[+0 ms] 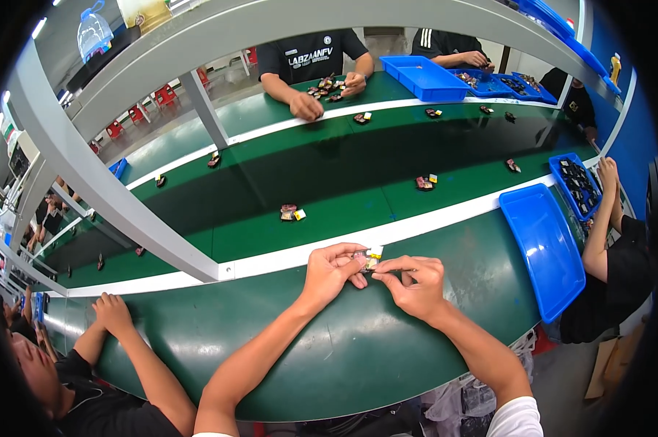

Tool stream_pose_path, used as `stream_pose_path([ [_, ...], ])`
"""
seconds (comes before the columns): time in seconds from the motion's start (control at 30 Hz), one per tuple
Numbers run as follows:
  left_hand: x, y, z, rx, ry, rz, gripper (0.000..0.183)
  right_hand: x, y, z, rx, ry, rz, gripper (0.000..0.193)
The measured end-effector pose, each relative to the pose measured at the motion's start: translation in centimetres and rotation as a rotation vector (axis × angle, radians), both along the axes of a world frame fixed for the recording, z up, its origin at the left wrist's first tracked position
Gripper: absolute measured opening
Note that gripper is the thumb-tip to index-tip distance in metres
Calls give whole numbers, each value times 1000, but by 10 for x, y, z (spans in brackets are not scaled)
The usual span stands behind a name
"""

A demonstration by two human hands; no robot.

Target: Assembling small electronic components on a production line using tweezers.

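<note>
Close to the near edge of the conveyor, my left hand (329,277) grips a small dark piece with pink and clear parts and a white-and-yellow tag (373,253). My left thumb presses on its face, and the fingers curl beneath. From the other side, the thumb and forefinger of my right hand (418,284) pinch together at the piece's lower right edge. What exactly the piece is stays too small to tell. Similar tagged pieces lie beyond my hands on the green belt, one (292,213) to the left and another (426,182) to the right.
An upright blue tray (541,247) stands at my right, near a co-worker's arms and a tray of dark pieces (576,186). Across the belt, another person handles a pile of pieces (326,89). Grey metal frame posts (125,175) rise at left. A co-worker's hand (113,315) rests at left.
</note>
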State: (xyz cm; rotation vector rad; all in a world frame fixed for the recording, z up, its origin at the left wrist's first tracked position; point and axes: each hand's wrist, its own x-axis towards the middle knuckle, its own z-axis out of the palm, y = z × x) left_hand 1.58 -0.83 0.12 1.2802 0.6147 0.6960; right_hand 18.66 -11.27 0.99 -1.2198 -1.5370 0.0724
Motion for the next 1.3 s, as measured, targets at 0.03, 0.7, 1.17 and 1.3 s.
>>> stream_pose_path([
  [0.03, 0, -1, -1, 11, -3, -4, 25, 0, 0, -1, 11, -3, -4, 13],
  [0.7, 58, 68, -10, 511, 332, 574, 27, 13, 1, -3, -5, 196, -103, 12],
  [1.17, 63, 59, -12, 881, 198, 757, 5, 18, 0, -9, 2, 173, -113, 13],
  [1.3, 69, 47, -6, 1104, 216, 782, 5, 19, -4, -8, -22, 171, -91, 11],
])
